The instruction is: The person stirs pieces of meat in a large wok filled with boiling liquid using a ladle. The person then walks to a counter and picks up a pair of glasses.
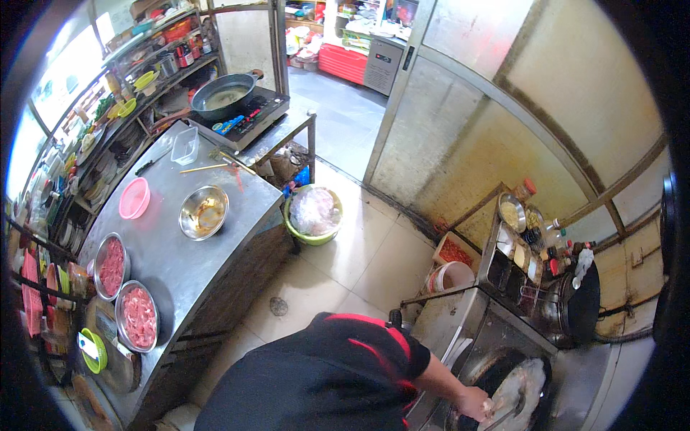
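At the lower right, my left hand (474, 404) reaches out of a black sleeve with red stripes to the near side of a dark wok (498, 363). Its fingers are curled at the wok's edge; what they grip cannot be made out. Pale, cloudy liquid with bits of food (523, 380) lies in the wok. The dark handle of a ladle or spatula (504, 416) slants into it from the bottom edge, close by my hand. My right hand is out of view.
A steel table (178, 248) at left bears bowls of raw meat (139, 318), a pink basket (134, 198) and a steel bowl (204, 213). A pan (223, 97) sits on a cooktop. A green tub (314, 237) stands on the floor. Seasoning containers (520, 256) flank the stove.
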Action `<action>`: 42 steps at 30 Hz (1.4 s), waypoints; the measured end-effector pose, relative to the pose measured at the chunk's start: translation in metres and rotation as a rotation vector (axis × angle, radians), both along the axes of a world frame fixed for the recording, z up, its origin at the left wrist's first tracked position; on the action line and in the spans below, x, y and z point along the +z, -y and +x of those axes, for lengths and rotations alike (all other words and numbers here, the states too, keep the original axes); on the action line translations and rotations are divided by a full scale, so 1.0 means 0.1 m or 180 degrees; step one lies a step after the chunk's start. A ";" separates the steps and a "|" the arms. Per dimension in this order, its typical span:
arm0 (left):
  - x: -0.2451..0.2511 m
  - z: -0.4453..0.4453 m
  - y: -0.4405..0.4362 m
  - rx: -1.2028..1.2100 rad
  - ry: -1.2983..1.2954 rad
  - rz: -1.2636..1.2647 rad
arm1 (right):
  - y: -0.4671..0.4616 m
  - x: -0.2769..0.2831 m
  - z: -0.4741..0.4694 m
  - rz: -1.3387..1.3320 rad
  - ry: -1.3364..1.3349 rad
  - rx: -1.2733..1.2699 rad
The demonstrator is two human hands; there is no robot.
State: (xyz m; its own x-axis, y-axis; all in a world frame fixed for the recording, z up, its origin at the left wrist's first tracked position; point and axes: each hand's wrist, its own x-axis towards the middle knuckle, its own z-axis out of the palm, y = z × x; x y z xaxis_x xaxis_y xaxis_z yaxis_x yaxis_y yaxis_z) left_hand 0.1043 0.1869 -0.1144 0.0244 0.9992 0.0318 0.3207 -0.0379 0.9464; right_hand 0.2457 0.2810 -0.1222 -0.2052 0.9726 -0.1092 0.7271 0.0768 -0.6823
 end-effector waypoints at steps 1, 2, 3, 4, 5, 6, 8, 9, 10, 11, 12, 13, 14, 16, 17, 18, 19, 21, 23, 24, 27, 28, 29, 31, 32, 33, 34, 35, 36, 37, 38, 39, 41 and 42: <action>-0.04 -0.08 0.07 0.0010 0.0113 -0.0134 | -0.02 0.00 0.00 -0.0002 -0.0015 0.0006; -0.16 -0.15 0.16 0.0008 0.0242 -0.0280 | -0.02 0.00 0.01 -0.0010 -0.0023 -0.0013; -0.28 -0.23 0.25 0.0003 0.0372 -0.0426 | -0.04 0.01 0.01 -0.0028 -0.0019 0.0000; -0.34 -0.38 0.42 -0.0122 0.0457 -0.0672 | -0.04 0.01 0.00 -0.0043 -0.0036 -0.0016; -0.45 -0.51 0.53 -0.0256 0.0550 -0.0907 | -0.04 -0.01 -0.04 -0.0069 -0.0028 -0.0023; -0.89 -0.57 0.51 -0.0203 0.0379 -0.0935 | -0.05 0.01 -0.10 -0.0050 -0.0028 0.0010; -1.13 -0.79 0.66 -0.0122 -0.0292 -0.1052 | -0.08 0.00 -0.11 -0.0053 -0.0034 0.0008; -1.04 -0.98 0.94 -0.0117 -0.0793 -0.1159 | -0.07 -0.03 -0.06 -0.0093 -0.0040 -0.0048; -1.46 -1.13 1.07 -0.0058 -0.0486 -0.1154 | -0.08 0.01 -0.10 -0.0084 -0.0044 -0.0012; -1.19 -1.31 1.44 0.0213 -0.0575 -0.1537 | -0.07 -0.04 -0.02 -0.0130 -0.0026 -0.0096; -1.56 -1.43 1.61 0.0250 -0.0539 -0.1802 | -0.07 -0.01 0.00 -0.0124 -0.0038 -0.0104; -1.59 -1.52 1.93 0.0644 -0.0483 -0.1856 | -0.07 -0.02 0.04 -0.0145 -0.0033 -0.0145; -1.72 -1.62 2.19 0.0558 -0.0201 -0.1865 | -0.04 -0.03 0.14 -0.0175 -0.0059 -0.0222; -2.04 -1.73 2.72 0.0332 -0.0072 -0.1454 | -0.01 0.00 0.28 -0.0166 -0.0117 -0.0290; -1.94 -1.82 2.86 0.0185 -0.0100 -0.1976 | 0.06 0.00 0.47 -0.0181 -0.0154 -0.0433; -1.77 -1.91 2.97 0.0023 -0.0158 -0.2479 | 0.13 0.00 0.64 -0.0178 -0.0214 -0.0542; -1.72 -1.94 3.11 -0.0013 -0.0595 -0.2306 | 0.21 0.01 0.82 -0.0189 -0.0297 -0.0657; -1.43 -2.09 3.30 -0.0182 -0.0617 -0.1933 | 0.44 0.06 1.05 -0.0316 -0.0576 -0.0845; -0.76 -2.13 3.32 -0.0456 -0.1571 -0.1759 | 0.62 0.16 1.08 -0.0477 -0.0950 -0.0980; -0.51 -2.16 3.20 -0.0879 -0.1878 -0.1629 | 0.77 0.37 0.94 -0.0525 -0.1232 -0.1070; -0.60 -2.20 3.16 -0.1954 -0.2851 -0.0310 | 0.91 0.51 0.84 -0.0502 -0.1427 -0.1338; -0.71 -2.20 3.04 -0.1933 -0.2344 -0.0124 | 0.92 0.46 0.85 -0.0503 -0.1357 -0.1490; -0.77 -2.14 2.88 -0.1891 -0.1822 0.0002 | 0.93 0.38 0.89 -0.0518 -0.1288 -0.1614; -0.95 -2.07 2.61 -0.2054 -0.1454 0.0286 | 0.97 0.18 0.94 -0.0413 -0.0678 -0.1458; -1.05 -2.08 2.47 -0.2283 -0.1639 0.0492 | 1.02 -0.05 0.99 0.0149 -0.0105 -0.1195; -1.16 -2.10 2.49 -0.2487 -0.1828 0.0675 | 1.19 -0.27 1.02 0.0652 0.0477 -0.0891; -1.22 -2.13 2.44 -0.2568 -0.1699 0.0640 | 1.28 -0.03 0.82 0.0126 0.0348 -0.1027; -1.27 -2.14 2.43 -0.2575 -0.1537 0.0371 | 1.34 0.03 0.75 0.0134 0.0509 -0.1025; -1.28 -2.13 2.38 -0.2597 -0.1380 0.0125 | 1.41 0.06 0.72 0.0157 0.0674 -0.1047; -1.27 -2.12 2.31 -0.2605 -0.1228 -0.0128 | 1.46 0.11 0.68 0.0174 0.0839 -0.1059; -1.30 -2.16 2.26 -0.2557 -0.0955 -0.0157 | 1.44 0.20 0.66 0.0063 0.0903 -0.1087; -1.33 -2.18 2.20 -0.2536 -0.0681 -0.0176 | 1.38 0.23 0.73 0.0025 0.0573 -0.1222; -1.71 -2.28 2.21 -0.2655 -0.0730 -0.0253 | 1.19 0.21 0.89 -0.0053 -0.0072 -0.1374; -1.79 -2.31 2.20 -0.2681 -0.0757 -0.0312 | 1.08 0.03 1.04 0.0186 -0.0193 -0.1396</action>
State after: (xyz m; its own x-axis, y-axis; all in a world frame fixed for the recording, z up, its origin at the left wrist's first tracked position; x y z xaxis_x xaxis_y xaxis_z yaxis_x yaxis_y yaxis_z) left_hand -0.1262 -0.0331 -0.2938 0.7495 0.6441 -0.1530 0.4118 -0.2726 0.8695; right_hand 0.3499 0.1735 -0.1187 0.2239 0.9732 -0.0520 0.6584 -0.1903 -0.7282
